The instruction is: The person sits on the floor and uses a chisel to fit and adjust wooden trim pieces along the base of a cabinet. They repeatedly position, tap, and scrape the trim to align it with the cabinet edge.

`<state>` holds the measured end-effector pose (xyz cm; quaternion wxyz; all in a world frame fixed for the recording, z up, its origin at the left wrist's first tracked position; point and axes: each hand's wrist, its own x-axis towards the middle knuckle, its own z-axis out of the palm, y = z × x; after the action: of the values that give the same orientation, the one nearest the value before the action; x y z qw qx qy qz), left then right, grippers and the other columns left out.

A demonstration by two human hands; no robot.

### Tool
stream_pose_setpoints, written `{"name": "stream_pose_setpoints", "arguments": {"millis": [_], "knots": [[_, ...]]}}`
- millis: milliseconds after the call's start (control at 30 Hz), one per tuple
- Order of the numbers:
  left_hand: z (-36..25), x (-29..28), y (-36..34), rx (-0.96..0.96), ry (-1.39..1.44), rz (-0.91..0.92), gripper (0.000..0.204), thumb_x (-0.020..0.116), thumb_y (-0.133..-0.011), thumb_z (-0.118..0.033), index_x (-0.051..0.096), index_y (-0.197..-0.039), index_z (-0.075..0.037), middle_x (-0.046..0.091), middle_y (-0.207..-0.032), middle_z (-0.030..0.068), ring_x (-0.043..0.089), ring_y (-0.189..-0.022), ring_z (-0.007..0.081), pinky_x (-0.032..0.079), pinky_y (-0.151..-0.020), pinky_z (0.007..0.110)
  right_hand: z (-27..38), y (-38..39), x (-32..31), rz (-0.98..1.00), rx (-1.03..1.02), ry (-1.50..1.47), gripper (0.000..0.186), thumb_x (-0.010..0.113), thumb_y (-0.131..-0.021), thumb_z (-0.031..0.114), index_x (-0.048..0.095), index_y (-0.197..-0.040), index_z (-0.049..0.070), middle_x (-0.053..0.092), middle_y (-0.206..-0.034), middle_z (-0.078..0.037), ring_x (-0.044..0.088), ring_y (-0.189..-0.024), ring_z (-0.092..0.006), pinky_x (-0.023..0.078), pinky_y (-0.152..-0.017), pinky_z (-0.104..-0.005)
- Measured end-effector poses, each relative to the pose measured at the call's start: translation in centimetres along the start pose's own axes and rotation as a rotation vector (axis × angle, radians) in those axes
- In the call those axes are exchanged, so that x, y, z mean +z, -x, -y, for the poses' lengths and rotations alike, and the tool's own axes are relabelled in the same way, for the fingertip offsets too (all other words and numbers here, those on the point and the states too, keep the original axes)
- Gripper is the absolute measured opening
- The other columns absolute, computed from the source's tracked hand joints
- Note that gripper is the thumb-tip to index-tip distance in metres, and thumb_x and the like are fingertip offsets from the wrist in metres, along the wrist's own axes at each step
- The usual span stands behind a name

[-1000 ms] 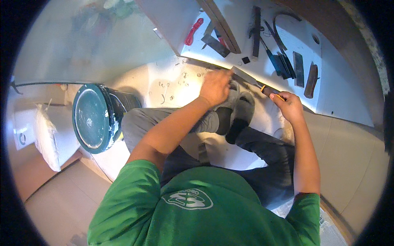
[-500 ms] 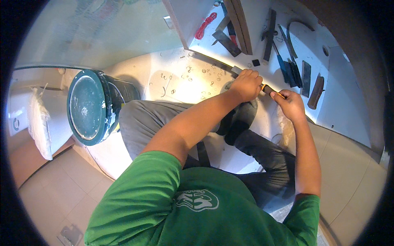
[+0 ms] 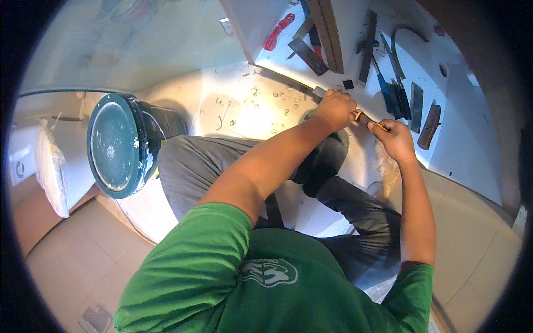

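Observation:
My left hand is closed around the front part of a chisel with a dark and orange handle. A flat grey metal end shows past its knuckles, against the edge of a white board. At the rear of the handle, my right hand grips with the thumb laid along it. Between the two hands part of the handle is bare. My left fingers hide most of the blade. Small curled shavings lie scattered on the lit surface left of my left hand.
A dark green lidded bucket stands at left, near my knee. On the white panel at upper right lie several hand tools, among them a brown-handled tool and a flat dark piece. A red cord bundle lies beyond an upright board.
Both hands keep their hold on the chisel, with only a slight shift of the right hand. The whole view has moved a little.

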<state>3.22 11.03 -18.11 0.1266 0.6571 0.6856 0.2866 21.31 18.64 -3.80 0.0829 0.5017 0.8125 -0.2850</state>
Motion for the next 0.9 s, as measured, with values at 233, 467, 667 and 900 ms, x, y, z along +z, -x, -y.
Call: {"name": "stream_pose_setpoints", "arguments": {"millis": [233, 467, 667, 900], "knots": [[-0.5, -0.1, -0.1, -0.056, -0.033, 0.015, 0.017, 0.069, -0.087, -0.028, 0.077, -0.090, -0.014, 0.072, -0.096, 0.0077, 0.065, -0.105, 0.0282, 0.044, -0.096, 0.045, 0.5, 0.0, -0.3, -0.007, -0.019, 0.035, 0.047, 0.078, -0.089, 0.050, 0.079, -0.092, 0.003, 0.066, -0.071, -0.009, 0.058, -0.067, -0.0173, 0.046, -0.066, -0.0344], [-0.6, 0.2, -0.1, -0.027, -0.029, -0.039, 0.020, 0.068, -0.088, -0.030, 0.078, -0.092, -0.013, 0.074, -0.096, 0.0086, 0.068, -0.100, 0.0297, 0.046, -0.091, 0.045, -0.6, -0.3, 0.2, -0.008, -0.031, -0.054, 0.048, 0.078, -0.089, 0.049, 0.078, -0.091, 0.001, 0.063, -0.068, -0.009, 0.056, -0.064, -0.0170, 0.045, -0.063, -0.0338], [0.1, 0.0, -0.2, -0.033, -0.075, -0.026, 0.029, 0.064, -0.097, -0.038, 0.079, -0.091, -0.014, 0.075, -0.091, 0.0091, 0.068, -0.098, 0.0293, 0.046, -0.089, 0.045, -0.4, -0.7, 0.7, -0.031, -0.058, -0.033, 0.047, 0.079, -0.089, 0.048, 0.078, -0.089, 0.001, 0.063, -0.068, -0.007, 0.055, -0.064, -0.0157, 0.045, -0.062, -0.0342], [0.3, -0.6, 0.0, -0.046, -0.096, 0.028, 0.029, 0.065, -0.097, -0.038, 0.079, -0.092, -0.014, 0.075, -0.096, 0.0087, 0.068, -0.098, 0.0292, 0.045, -0.091, 0.044, -0.7, -1.3, 1.1, -0.002, -0.034, -0.016, 0.052, 0.080, -0.084, 0.056, 0.081, -0.095, 0.005, 0.070, -0.078, -0.017, 0.067, -0.071, -0.0285, 0.051, -0.068, -0.0405]]}}
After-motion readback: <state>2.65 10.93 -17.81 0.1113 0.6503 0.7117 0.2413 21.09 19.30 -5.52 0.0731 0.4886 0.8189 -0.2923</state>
